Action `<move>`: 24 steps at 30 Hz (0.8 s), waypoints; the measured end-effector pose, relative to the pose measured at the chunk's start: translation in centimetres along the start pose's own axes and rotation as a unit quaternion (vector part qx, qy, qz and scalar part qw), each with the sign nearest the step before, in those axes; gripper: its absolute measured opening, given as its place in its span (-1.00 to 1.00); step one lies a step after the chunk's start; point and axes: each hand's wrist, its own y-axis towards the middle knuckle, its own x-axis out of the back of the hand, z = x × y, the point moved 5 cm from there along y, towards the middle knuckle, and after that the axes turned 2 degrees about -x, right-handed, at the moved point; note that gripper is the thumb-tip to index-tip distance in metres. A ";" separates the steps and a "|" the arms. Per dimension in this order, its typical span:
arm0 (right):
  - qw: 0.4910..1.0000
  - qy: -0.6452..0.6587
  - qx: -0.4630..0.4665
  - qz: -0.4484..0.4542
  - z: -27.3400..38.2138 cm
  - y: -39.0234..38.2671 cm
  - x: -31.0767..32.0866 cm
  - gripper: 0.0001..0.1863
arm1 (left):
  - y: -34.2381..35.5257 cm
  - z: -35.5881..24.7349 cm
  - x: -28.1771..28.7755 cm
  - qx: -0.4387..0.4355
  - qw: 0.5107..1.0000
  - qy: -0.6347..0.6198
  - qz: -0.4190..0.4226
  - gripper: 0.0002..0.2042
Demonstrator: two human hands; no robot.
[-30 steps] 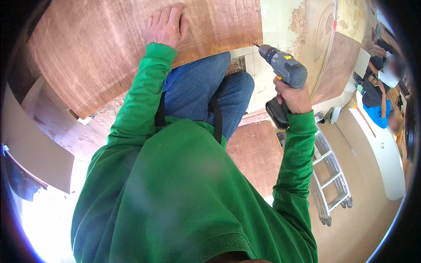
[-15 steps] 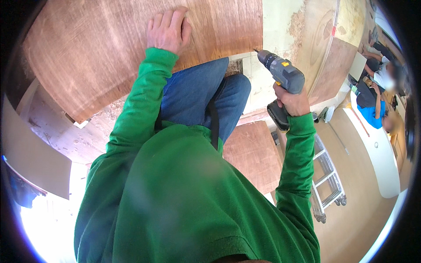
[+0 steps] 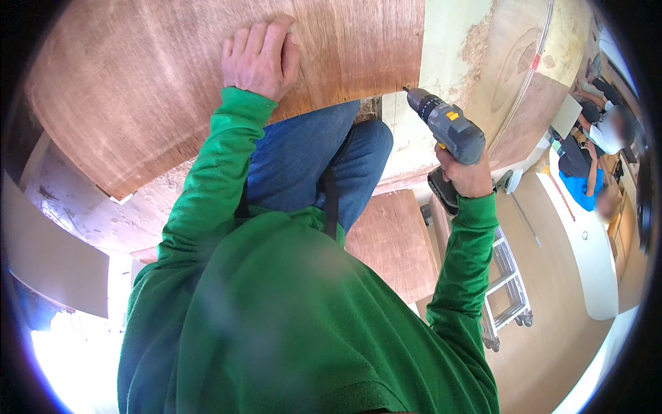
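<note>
- Hands well apart: left hand [image 3: 258, 58] laid flat on the wooden board [image 3: 172, 90], right hand [image 3: 467, 170] wrapped round the drill [image 3: 452, 124].
- Bit [image 3: 405, 88] at the board's near right corner; contact unclear.
- So close to the edge, bit might skate off or splinter wood.
- Single palm, well left of bit: board could twist.
- Knees in jeans [image 3: 303, 148] by near edge; a slip might catch them.

Left fingers [image 3: 256, 38] on board [image 3: 152, 90], drill [image 3: 452, 127] near its right corner

drill [image 3: 456, 135]: grey-black, yellow accents | plywood panel [image 3: 158, 83]: reddish-brown, streaked grain | sweatshirt [image 3: 276, 310]: green | jeans [image 3: 296, 159]: blue
</note>
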 end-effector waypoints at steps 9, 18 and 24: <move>0.999 -0.028 0.021 -0.026 -0.3 0.8 0.3 -0.71 | 0.1 -0.2 0.0 -0.007 1.000 0.013 0.009 -0.74; 0.961 -0.233 0.140 -0.053 -0.1 0.7 0.7 -0.50 | 0.2 -0.4 0.3 -0.019 1.000 -0.007 -0.020 -0.68; 0.954 0.292 -0.004 -0.073 -5.9 -2.5 -8.4 -0.69 | 0.1 0.3 0.1 -0.026 0.999 -0.024 0.002 -0.65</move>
